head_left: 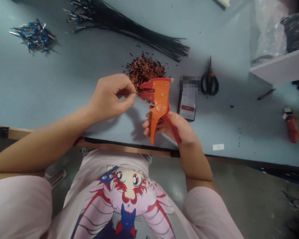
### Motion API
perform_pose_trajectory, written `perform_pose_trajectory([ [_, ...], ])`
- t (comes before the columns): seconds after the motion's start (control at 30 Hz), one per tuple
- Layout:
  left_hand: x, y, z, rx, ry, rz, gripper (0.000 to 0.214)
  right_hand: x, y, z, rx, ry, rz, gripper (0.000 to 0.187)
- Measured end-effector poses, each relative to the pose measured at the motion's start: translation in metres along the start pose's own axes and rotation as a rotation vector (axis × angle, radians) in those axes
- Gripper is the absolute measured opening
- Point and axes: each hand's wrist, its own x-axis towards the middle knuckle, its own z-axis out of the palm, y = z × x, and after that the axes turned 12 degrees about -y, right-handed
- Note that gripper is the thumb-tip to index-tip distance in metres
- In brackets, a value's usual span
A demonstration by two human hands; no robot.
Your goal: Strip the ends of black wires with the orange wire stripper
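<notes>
My right hand is wrapped round the handles of an orange and red wire stripper, held upright over the table's near side. Its red jaws point left. At those jaws, the thumb and forefinger of my left hand pinch a thin dark wire, of which only a short bit shows. Whether the wire's end sits between the jaws, I cannot tell. Just behind the stripper lies a heap of copper strands and black insulation scraps.
A long bundle of black wires lies across the back. Left of it is a pile of blue-sleeved terminals. To the right are a phone, black-handled scissors, a white label and a red tool. A shelf edge juts in.
</notes>
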Motion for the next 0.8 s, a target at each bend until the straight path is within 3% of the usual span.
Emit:
perform_pose_trajectory([
  [0.07, 0.0, 0.0, 0.0, -0.076, 0.018, 0.0, 0.014, 0.0, 0.001, 0.0, -0.012, -0.004, 0.002, 0.063],
  [0.17, 0.002, 0.001, -0.002, -0.22, 0.103, -0.058, 0.016, 0.0, 0.002, -0.001, -0.194, 0.101, -0.019, 0.061],
  [0.3, 0.004, 0.001, -0.005, -0.24, 0.234, -0.148, 0.019, -0.008, -0.003, 0.002, -0.674, 0.227, -0.004, 0.042],
  [0.47, 0.003, 0.002, -0.005, -0.052, 0.321, -0.18, 0.015, -0.012, -0.004, 0.016, -1.268, 0.284, -0.017, 0.045],
  [0.63, 0.001, 0.0, -0.002, 0.084, 0.251, -0.08, 0.015, 0.006, 0.015, 0.025, -1.783, 0.291, 0.025, 0.047],
  [0.8, 0.0, -0.002, 0.005, 0.174, 0.131, 0.117, 0.011, 0.012, 0.017, 0.019, -1.804, 0.205, -0.06, 0.047],
])
